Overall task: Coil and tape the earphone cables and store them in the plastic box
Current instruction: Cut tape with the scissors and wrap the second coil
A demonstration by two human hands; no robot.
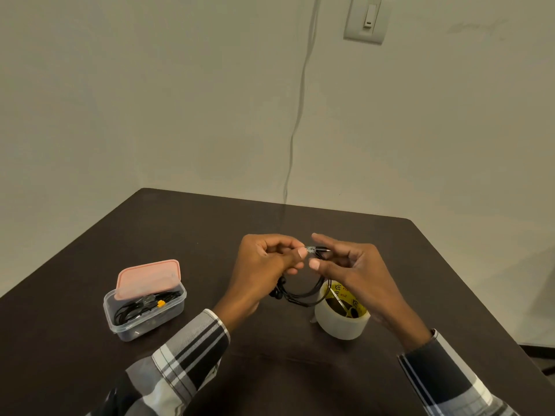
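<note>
**Taping the coil above the table**

While the left hand is pinching the top of the coiled earphone cable between thumb and curled fingers, the right hand is pressing a small piece of clear tape around the same spot with its thumb and forefinger, and its other fingers are spreading loosely. The coil is hanging under both hands, in the air, with its lower loop just beside the rim of the tape roll, which is standing on the dark table.

I think the wrapping is almost done, but some things can go wrong. If the tape is sticking to a fingertip and not to itself, it may come off when the hands are parting. If the left pinch is loosening too early, the loops may spring open. The hanging loop may also catch on the roll.

The plastic box is sitting well to the left, already holding other black cables, and its pink lid is leaning over the far part of the opening, so the way in is narrower. Between the hands and the box the table is giving open room, and the table edges are well apart from the work.
</note>
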